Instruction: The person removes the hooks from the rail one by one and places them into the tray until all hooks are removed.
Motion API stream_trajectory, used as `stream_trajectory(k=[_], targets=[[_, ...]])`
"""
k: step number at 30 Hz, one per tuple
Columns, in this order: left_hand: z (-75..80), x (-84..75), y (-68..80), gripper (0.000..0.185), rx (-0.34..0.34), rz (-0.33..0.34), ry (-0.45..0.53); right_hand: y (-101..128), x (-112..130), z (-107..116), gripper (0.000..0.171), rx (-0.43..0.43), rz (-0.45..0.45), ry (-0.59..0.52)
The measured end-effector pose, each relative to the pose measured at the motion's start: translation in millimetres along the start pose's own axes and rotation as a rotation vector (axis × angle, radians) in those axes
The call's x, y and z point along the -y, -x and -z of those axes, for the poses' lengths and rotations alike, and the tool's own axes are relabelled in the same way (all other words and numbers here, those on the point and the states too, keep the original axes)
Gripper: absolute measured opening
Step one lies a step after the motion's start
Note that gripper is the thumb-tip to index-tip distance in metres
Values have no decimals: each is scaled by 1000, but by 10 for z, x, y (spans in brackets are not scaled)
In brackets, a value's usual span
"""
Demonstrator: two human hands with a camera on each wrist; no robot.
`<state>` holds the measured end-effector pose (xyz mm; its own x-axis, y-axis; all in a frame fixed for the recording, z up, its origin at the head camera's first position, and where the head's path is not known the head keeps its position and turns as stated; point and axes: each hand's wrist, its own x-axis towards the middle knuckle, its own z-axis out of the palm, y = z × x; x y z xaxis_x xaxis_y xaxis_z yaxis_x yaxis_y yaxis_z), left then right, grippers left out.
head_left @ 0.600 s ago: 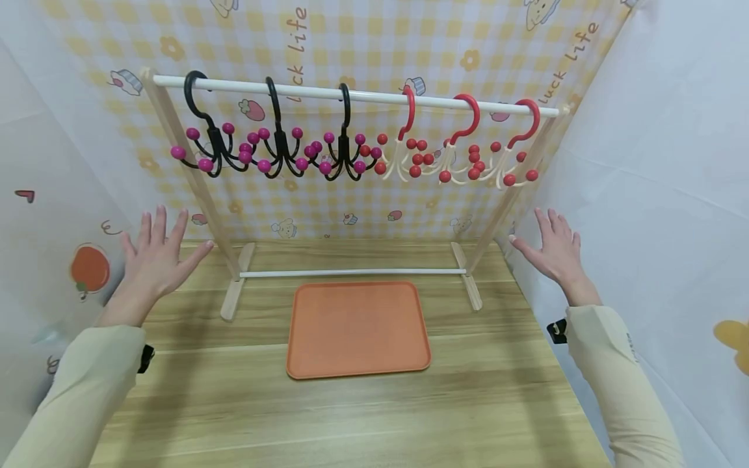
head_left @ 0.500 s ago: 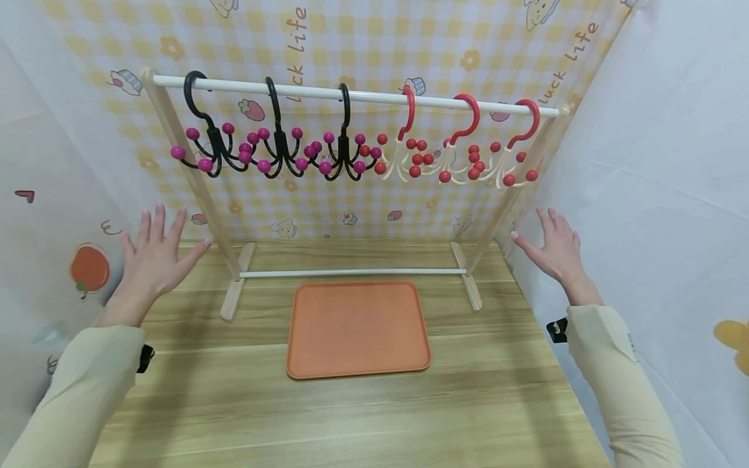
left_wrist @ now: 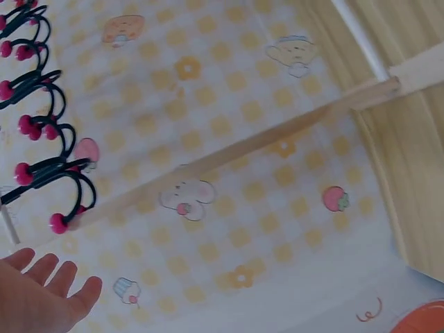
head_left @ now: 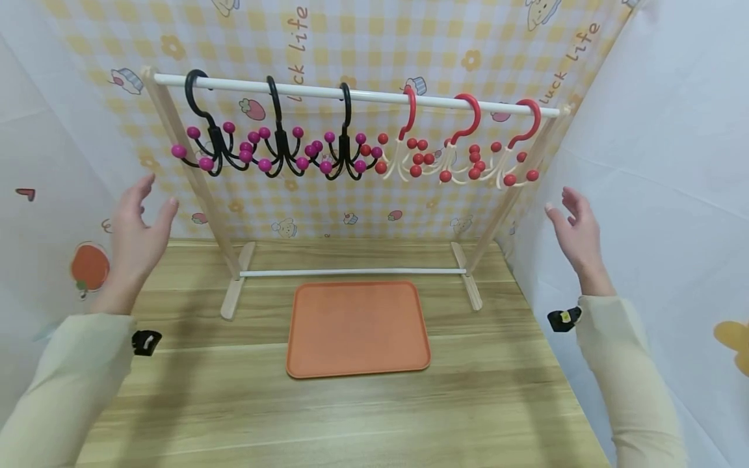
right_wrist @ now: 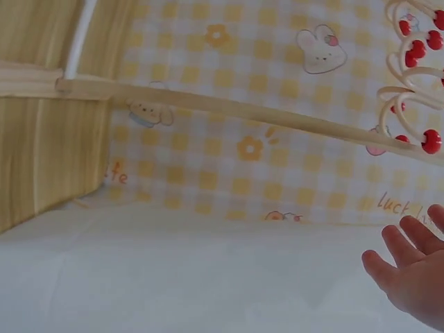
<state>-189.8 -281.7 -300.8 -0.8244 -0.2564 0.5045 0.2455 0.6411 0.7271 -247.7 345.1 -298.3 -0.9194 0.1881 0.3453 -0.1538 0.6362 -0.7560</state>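
My left hand [head_left: 134, 237] is raised beside the rack's left post [head_left: 201, 188], fingers loosely bent and thumb apart. My right hand [head_left: 579, 237] is held up outside the right post [head_left: 504, 201] in much the same way. Neither touches anything. From the white top rod [head_left: 374, 97] hang three black multi-arm hangers [head_left: 281, 144] with magenta ball tips, on the left half. Three cream hangers [head_left: 449, 157] with red hooks and red balls hang on the right half. In the left wrist view, the nearest black hanger [left_wrist: 89, 182] lies just beyond my fingertips.
An orange tray [head_left: 358, 331] lies on the wood-grain table [head_left: 328, 422] in front of the rack's white lower rod [head_left: 351, 272]. Wooden feet [head_left: 233, 299] support the rack. Yellow-checked cloth [head_left: 328, 214] covers the back, and white sheeting [head_left: 661, 214] stands at the sides.
Both hands have lifted and turned, so the spread fingers are now more bent and gathered. The right hand has also shifted slightly right. Rack, hangers and tray have stayed put.
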Motion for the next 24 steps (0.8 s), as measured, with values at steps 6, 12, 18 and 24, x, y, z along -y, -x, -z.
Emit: stream_trajectory(k=[6,12,18,24], targets=[[70,-263,-169,44,-38,111,128,-484,-461,102,48,-88,-56,-296],[79,-417,-314,44,-11,153,196,-422,42,160,49,-118,-160,-254],[69,-476,-453,44,5,205,252,-354,493,186,54,-88,-225,-304],[31,-515,-591,46,17,227,252,-492,607,193,56,-83,-267,-372]])
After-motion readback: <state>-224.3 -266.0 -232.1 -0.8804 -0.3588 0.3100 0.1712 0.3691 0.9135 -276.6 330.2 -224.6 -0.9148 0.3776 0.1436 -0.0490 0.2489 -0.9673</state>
